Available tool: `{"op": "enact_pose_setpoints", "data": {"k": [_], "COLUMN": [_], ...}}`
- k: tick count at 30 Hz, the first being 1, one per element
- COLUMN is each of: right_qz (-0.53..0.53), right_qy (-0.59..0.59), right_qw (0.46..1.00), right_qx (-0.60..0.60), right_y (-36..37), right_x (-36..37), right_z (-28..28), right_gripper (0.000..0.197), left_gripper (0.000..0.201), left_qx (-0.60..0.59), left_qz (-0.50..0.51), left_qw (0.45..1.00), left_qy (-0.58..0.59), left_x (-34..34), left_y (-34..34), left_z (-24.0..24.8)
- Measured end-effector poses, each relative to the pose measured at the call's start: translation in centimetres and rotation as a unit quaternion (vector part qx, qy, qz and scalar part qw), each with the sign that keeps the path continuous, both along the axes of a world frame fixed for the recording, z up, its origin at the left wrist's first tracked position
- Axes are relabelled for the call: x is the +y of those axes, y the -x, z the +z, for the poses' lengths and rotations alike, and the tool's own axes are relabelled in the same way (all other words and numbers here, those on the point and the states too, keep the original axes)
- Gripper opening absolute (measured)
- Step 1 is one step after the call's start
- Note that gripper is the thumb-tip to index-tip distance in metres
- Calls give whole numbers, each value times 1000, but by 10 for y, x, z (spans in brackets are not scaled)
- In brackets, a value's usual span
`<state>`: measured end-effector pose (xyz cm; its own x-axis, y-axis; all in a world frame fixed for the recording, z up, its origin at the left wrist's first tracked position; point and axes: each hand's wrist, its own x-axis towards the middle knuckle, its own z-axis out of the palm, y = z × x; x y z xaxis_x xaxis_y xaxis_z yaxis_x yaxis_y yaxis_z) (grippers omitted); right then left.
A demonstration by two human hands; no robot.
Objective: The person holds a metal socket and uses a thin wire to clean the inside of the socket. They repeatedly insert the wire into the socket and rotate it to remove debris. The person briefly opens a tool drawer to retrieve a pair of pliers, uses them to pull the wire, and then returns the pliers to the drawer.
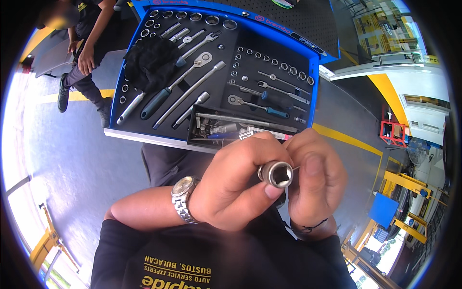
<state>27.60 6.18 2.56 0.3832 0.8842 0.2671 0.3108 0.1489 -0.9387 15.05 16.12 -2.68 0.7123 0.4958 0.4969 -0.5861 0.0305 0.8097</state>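
Note:
My left hand (238,180), with a metal-band watch (182,189) at the wrist, is closed round a metal socket (280,174) between thumb and fingers. The socket's open end faces up toward me. Right beside it, my right hand (316,178) is closed, its thumb pressed against the fingers. A thin sliver of something shows between the right thumb and the socket, too small to name. Both hands are above the front edge of an open tool drawer (222,89), near a black tray (193,130) of loose small metal parts and pens.
The blue-edged drawer holds sockets, ratchets (179,84) and extension bars in dark foam. A black cloth (153,63) lies across its left part. Another person (89,53) sits at the far left. Yellow lift equipment (404,207) and a red stand (393,134) are at the right.

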Motion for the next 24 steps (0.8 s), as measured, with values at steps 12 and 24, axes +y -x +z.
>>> {"op": "enact_pose_setpoints", "data": {"k": [12,24], "right_qz": [53,69], "right_qy": [-67,-57], "right_qw": [986,996], "right_qx": [-141,17], "right_y": [-1,-2], "right_x": [18,16], "right_z": [3,8], "right_gripper": [16,17], "left_gripper": [25,47], "left_qx": [-1,-15], "left_qz": [-25,-10], "left_qw": [997,999], "left_qy": [71,38], "left_x": [3,-8], "left_y": [14,5], "left_z": [2,4]}}
